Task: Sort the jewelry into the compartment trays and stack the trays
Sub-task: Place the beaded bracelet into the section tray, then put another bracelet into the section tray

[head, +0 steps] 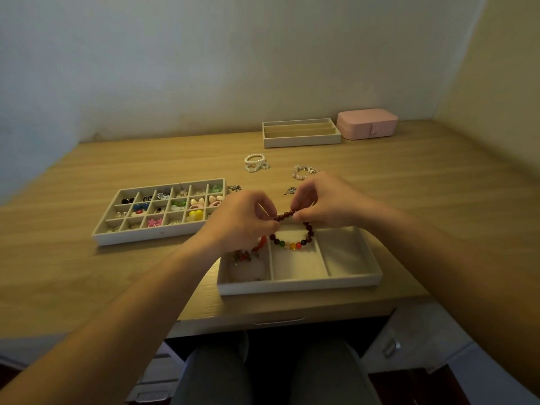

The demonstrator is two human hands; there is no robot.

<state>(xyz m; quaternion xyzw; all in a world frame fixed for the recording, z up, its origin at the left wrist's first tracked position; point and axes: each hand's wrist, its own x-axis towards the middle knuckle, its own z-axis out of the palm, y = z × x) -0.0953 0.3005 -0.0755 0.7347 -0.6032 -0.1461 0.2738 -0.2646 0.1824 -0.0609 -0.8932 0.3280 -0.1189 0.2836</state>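
A dark brown beaded bracelet point(304, 239) with a few coloured beads hangs over the middle compartment of the three-compartment tray point(298, 286). My left hand point(244, 220) and my right hand point(324, 201) both pinch its top beads. The tray's left compartment holds a red bracelet point(261, 243) and a pale piece. A many-compartment tray point(140, 235) at the left is filled with small colourful items. A long-slot tray point(301, 140) stands at the back.
Pearl bracelets point(255, 162), a pale pink bracelet point(304, 171) and small silver pieces point(235, 188) lie loose on the wooden desk point(87, 273). A shut pink jewelry box point(366, 123) sits at the back right by the wall.
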